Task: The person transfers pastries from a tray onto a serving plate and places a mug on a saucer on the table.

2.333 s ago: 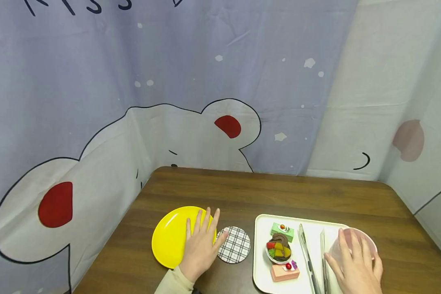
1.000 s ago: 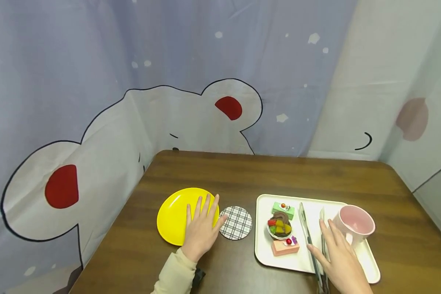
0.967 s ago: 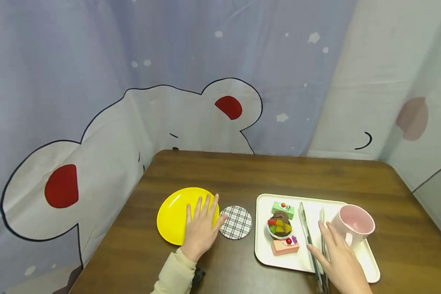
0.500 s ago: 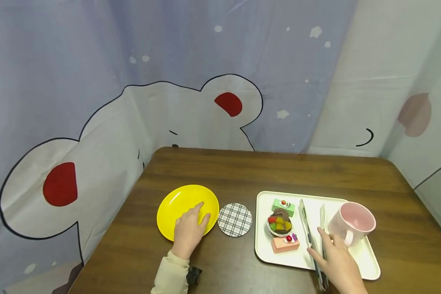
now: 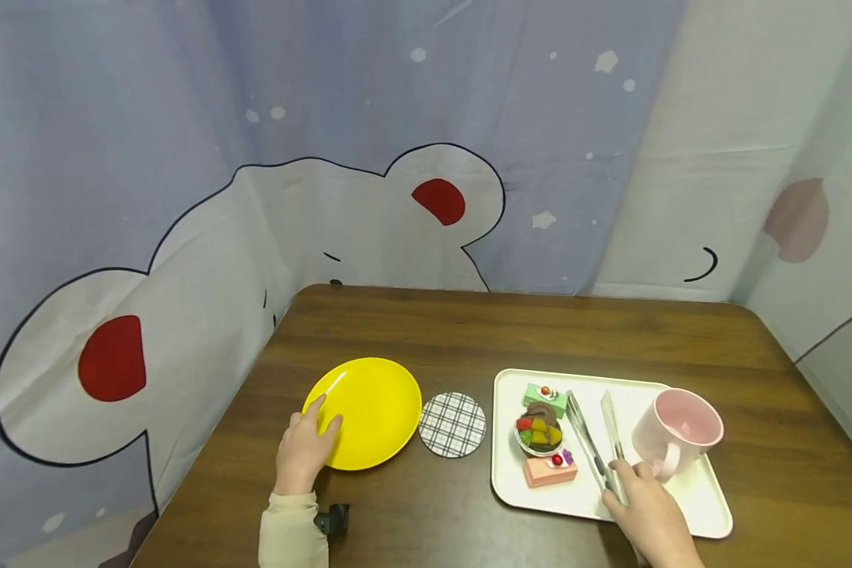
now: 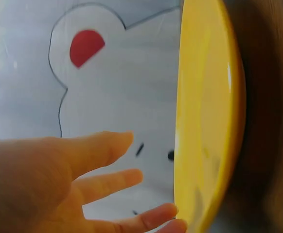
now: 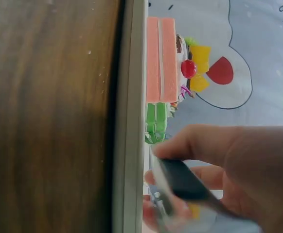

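Head view: right hand (image 5: pixel 649 505) pinched cutlery (image 5: pixel 609 414), left hand (image 5: pixel 301 451) hung loose-fingered by the plate (image 5: pixel 379 406); grasping seemed underway, wanting a lift next.

Blue-grey and white cartoon-print fabric curtain (image 5: pixel 326 95) is hanging at 12 o'clock, brown wood-grain tabletop (image 5: pixel 440 331) is running from 4 to 8. Round white-and-black plaid coaster (image 5: pixel 452 425) is chilling around 6, and three small cakes (image 5: pixel 539 436), green, fruity-chocolate and pink, are lining up near 5.
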`<state>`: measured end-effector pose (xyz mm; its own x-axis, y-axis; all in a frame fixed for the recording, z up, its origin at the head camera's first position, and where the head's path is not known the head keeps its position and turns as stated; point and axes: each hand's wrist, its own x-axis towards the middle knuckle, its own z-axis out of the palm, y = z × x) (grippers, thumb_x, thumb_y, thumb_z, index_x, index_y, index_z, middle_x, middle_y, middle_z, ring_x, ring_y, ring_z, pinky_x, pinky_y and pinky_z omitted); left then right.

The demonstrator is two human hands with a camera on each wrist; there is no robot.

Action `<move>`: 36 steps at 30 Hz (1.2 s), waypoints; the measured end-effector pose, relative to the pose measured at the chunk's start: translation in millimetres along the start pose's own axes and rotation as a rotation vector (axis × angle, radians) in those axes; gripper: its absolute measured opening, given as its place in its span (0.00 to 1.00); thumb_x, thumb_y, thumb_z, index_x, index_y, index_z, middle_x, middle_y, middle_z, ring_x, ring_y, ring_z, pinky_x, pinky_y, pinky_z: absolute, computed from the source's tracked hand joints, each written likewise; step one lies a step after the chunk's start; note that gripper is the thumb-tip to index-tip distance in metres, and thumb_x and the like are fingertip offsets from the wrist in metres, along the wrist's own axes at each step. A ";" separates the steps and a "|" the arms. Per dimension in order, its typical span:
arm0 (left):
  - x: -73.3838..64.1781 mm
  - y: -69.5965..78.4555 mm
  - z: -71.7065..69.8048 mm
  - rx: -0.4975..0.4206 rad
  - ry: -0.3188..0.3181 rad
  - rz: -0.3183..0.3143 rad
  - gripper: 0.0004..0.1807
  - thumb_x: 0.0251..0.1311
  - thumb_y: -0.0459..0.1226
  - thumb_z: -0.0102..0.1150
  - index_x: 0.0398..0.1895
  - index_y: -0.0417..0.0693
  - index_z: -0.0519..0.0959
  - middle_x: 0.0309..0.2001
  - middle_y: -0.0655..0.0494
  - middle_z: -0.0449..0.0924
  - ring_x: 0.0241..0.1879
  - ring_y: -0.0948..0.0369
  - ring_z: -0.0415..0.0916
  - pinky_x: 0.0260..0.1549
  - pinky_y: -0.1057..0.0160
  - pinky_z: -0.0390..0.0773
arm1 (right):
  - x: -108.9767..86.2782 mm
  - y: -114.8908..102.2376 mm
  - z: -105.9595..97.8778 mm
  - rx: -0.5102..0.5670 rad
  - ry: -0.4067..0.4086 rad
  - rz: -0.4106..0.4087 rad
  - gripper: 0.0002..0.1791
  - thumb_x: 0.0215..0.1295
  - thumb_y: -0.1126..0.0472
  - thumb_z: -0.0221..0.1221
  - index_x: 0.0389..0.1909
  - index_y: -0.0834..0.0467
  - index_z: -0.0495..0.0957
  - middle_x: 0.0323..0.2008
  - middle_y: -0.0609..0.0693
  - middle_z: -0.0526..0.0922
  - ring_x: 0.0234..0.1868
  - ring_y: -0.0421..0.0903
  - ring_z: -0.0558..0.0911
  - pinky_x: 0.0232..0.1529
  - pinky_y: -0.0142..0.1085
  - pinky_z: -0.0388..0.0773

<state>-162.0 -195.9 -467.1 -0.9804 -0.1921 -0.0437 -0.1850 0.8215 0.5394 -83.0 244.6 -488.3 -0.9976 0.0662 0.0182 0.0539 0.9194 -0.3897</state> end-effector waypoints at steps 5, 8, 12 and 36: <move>-2.0 -19.4 -7.6 -0.036 -0.061 -0.081 0.34 0.69 0.45 0.47 0.72 0.38 0.56 0.51 0.28 0.66 0.38 0.41 0.73 0.41 0.42 0.73 | -11.4 1.4 -1.8 0.041 0.028 0.022 0.16 0.60 0.62 0.57 0.48 0.63 0.76 0.42 0.63 0.75 0.30 0.54 0.79 0.28 0.50 0.74; -0.8 -27.2 -10.2 -0.049 -0.093 -0.108 0.35 0.69 0.44 0.46 0.73 0.36 0.52 0.50 0.28 0.68 0.40 0.41 0.74 0.41 0.42 0.73 | -18.1 0.7 -3.5 0.066 0.042 0.006 0.16 0.62 0.62 0.55 0.50 0.63 0.75 0.46 0.64 0.73 0.35 0.57 0.80 0.30 0.53 0.75; 2.2 -34.5 -10.1 -0.065 -0.138 -0.126 0.37 0.68 0.43 0.47 0.74 0.35 0.49 0.45 0.34 0.77 0.35 0.49 0.75 0.33 0.52 0.73 | -28.6 -0.2 -5.3 0.092 0.152 -0.039 0.17 0.60 0.62 0.58 0.50 0.63 0.76 0.45 0.62 0.75 0.36 0.57 0.80 0.30 0.53 0.75; 10.9 -37.4 -0.5 -0.100 -0.171 -0.141 0.38 0.66 0.38 0.49 0.75 0.35 0.49 0.16 0.57 0.63 0.14 0.62 0.57 0.19 0.64 0.61 | -66.0 67.1 -25.9 0.212 0.312 -0.190 0.26 0.39 0.61 0.76 0.45 0.49 0.84 0.22 0.27 0.70 0.24 0.24 0.67 0.26 0.19 0.58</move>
<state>-165.7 -229.0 -487.4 -0.9441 -0.2009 -0.2614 -0.3218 0.7339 0.5982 -12.5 312.0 -491.8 -0.9267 0.0477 0.3729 -0.1718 0.8286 -0.5328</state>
